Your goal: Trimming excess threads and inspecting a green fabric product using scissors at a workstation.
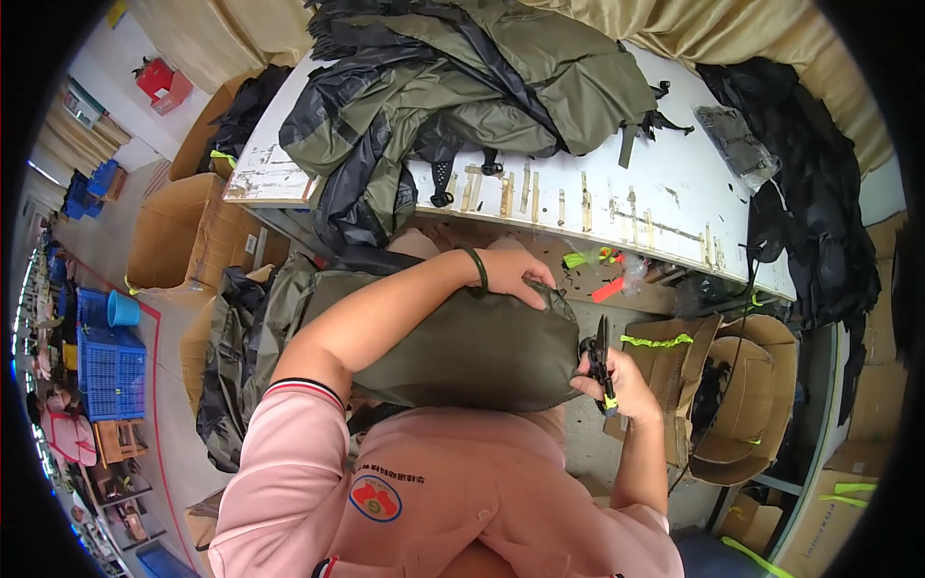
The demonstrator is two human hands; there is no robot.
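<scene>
A plump olive-green fabric bundle (472, 352), smooth and rounded like a stuffed bag, lies across my lap. My left hand (515, 275) rests on its far right part, with thumb and fingers closed on the gathered edge of the cloth. At the bundle's right end my right hand (621, 383) holds black scissors (601, 352) with a yellow-green tag at the handle, blades pointing up and away. Its thumb and fingertips touch the cloth there. Whether the right fingers also pinch cloth is hard to see.
Ahead stands a white worktable (665, 207) heaped with olive and black fabric (501, 77). Black fabric (809, 154) hangs at its right. Open cardboard boxes (747, 395) stand right, another box (178, 231) left. Blue crates (111, 361) line the far left; more olive fabric (236, 356) lies beside me.
</scene>
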